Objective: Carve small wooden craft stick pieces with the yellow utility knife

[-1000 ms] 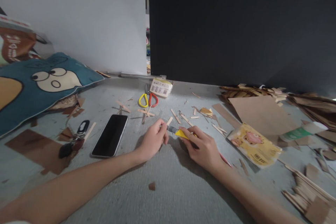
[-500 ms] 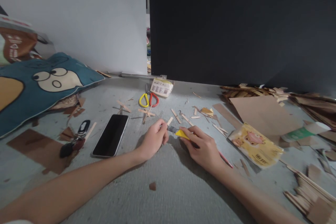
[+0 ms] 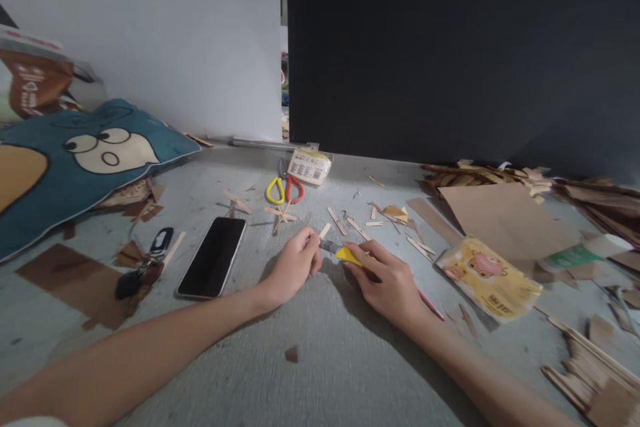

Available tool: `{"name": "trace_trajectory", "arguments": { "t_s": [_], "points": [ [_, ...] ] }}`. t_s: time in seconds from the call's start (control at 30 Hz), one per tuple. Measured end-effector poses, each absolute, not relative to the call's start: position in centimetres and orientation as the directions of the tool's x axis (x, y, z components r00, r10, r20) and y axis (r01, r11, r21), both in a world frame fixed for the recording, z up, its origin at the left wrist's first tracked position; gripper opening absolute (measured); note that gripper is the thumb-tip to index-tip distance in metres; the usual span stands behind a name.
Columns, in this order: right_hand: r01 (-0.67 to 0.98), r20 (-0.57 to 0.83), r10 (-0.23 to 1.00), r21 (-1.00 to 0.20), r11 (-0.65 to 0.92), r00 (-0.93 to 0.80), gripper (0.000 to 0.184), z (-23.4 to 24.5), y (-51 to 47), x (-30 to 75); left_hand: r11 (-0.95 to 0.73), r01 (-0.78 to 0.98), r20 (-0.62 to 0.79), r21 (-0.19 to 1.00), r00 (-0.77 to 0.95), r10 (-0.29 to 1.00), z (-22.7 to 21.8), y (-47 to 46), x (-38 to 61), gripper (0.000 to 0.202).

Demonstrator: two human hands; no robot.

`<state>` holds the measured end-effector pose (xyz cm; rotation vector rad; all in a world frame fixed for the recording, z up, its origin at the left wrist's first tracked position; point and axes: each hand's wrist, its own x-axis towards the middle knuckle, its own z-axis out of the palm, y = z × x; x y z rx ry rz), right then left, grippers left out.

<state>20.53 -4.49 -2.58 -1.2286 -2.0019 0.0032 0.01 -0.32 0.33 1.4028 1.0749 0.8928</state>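
My left hand (image 3: 296, 260) is closed, pinching a short wooden craft stick (image 3: 325, 230) whose far end pokes out above the fingers. My right hand (image 3: 387, 280) is wrapped round a yellow utility knife (image 3: 349, 254), its grey metal front pointing left. That front reaches the stick beside my left fingertips; whether the blade is cutting into it is too small to tell. Just beyond the hands lie loose craft sticks (image 3: 337, 221) and a small star-like bundle of crossed sticks (image 3: 281, 215). From under my right wrist a thin red rod (image 3: 431, 305) sticks out.
Left of my forearm are a black phone (image 3: 213, 257), keys (image 3: 145, 268) and a blue pillow (image 3: 107, 147). Scissors (image 3: 285, 188) and a tissue pack (image 3: 309, 167) lie at the back. To the right are a yellow tissue pack (image 3: 489, 277), a glue tube (image 3: 583, 252) and cardboard (image 3: 505, 217).
Both hands, the stick and the knife keep nearly the same position. The whole view has shifted very slightly.
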Motion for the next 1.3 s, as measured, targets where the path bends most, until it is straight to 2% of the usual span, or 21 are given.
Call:
{"name": "trace_trajectory", "arguments": {
  "t_s": [0.17, 0.4, 0.83, 1.13, 1.3],
  "points": [
    [0.729, 0.600, 0.767, -0.419, 0.542, -0.226, 0.029, -2.4, -4.4, 20.5, 0.012, 0.086, -0.037, 0.996, 0.298, 0.954, 0.3, -0.5, 0.0, 0.035],
    [0.684, 0.606, 0.772, -0.480, 0.549, -0.193, 0.030, -2.1, -4.3, 20.4, 0.092, -0.007, -0.083, 0.996, 0.357, 0.930, 0.7, -0.6, 0.0, 0.033],
    [0.645, 0.599, 0.766, -0.493, 0.584, -0.236, 0.028, -1.3, -4.7, 20.4, -0.030, 0.097, -0.004, 0.995, 0.334, 0.943, 0.2, -0.5, -0.2, 0.042],
    [0.683, 0.551, 0.816, -0.529, 0.504, -0.176, 0.031, -1.5, -4.5, 20.8, 0.060, 0.006, -0.059, 0.998, 0.267, 0.962, -0.4, -0.2, 0.3, 0.033],
    [0.691, 0.524, 0.845, -0.571, 0.444, -0.110, 0.026, -1.6, -4.6, 20.9, 0.032, 0.010, -0.034, 0.999, 0.290, 0.956, -0.6, -0.3, 0.3, 0.029]
  ]
}}
